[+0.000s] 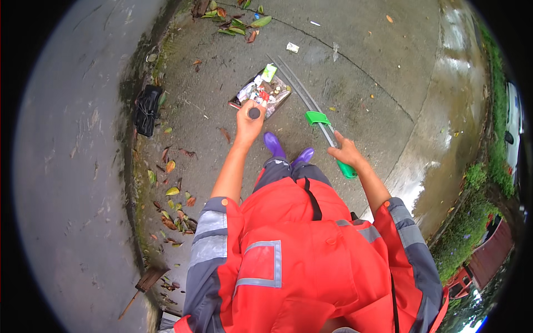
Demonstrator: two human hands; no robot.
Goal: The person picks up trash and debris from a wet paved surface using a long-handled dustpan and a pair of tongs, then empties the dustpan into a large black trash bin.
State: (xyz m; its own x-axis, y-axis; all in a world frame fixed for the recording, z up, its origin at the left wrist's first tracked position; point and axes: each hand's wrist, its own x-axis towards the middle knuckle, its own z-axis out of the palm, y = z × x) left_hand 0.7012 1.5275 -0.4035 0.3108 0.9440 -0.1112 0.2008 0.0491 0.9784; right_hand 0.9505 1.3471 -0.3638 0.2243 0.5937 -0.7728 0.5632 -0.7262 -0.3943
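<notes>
My left hand (248, 125) is closed around an upright handle with a dark round end (254, 113). Below it, a dustpan (281, 100) on the concrete carries paper scraps, wrappers and a bright green packet (269, 72). My right hand (348, 150) holds a long pair of metal litter tongs (306, 96) near its green grip (346, 170), thumb and forefinger spread along the shafts. A green plastic piece (317, 118) sits partway along them. The tongs slant forward, their far ends beside the dustpan's right side.
A crumpled packet (292, 47) and a clear plastic scrap (335, 51) lie ahead on the pavement. Fallen leaves (180, 218) line the wall at left, near a black bundle (148, 110) and a wooden-handled tool (150, 279). Wet ground (452, 108) and grass lie right.
</notes>
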